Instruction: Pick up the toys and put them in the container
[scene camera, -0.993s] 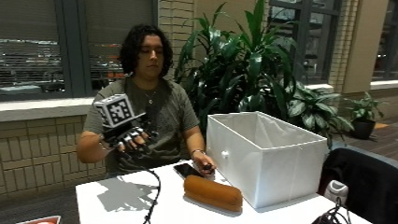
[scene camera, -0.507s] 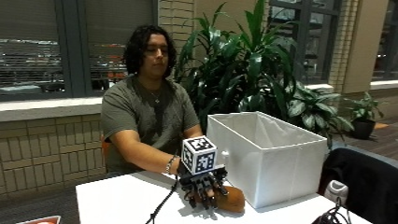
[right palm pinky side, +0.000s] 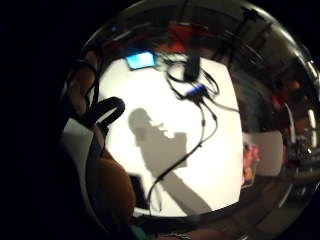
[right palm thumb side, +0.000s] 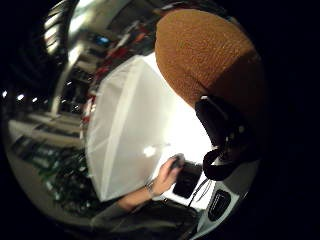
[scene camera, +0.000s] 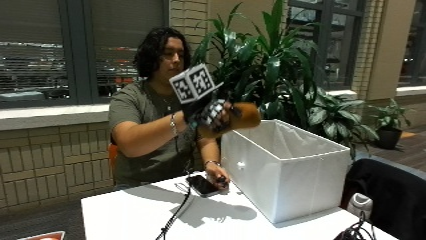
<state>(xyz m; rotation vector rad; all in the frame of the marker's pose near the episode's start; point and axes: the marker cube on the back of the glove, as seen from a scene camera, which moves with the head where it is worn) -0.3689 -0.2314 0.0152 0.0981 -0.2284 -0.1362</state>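
Partly hidden behind the gloved right hand (scene camera: 212, 112), the brown toy (scene camera: 243, 114) sits clasped in its grip above the container (scene camera: 293, 175).

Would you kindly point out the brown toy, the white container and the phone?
Toy (scene camera: 245, 115), outside view, its end beyond the glove.
Container (scene camera: 293, 187), outside view, front wall.
Phone (scene camera: 202, 185), outside view, screen.

Setting: indoor lounge or lobby of an office or campus building. Tan brick wall (scene camera: 46, 150) with a ledge under large dark-framed windows (scene camera: 63, 47), tall green potted plants (scene camera: 279, 65) at the far right, plain white counter (scene camera: 126, 215) in the near foreground.
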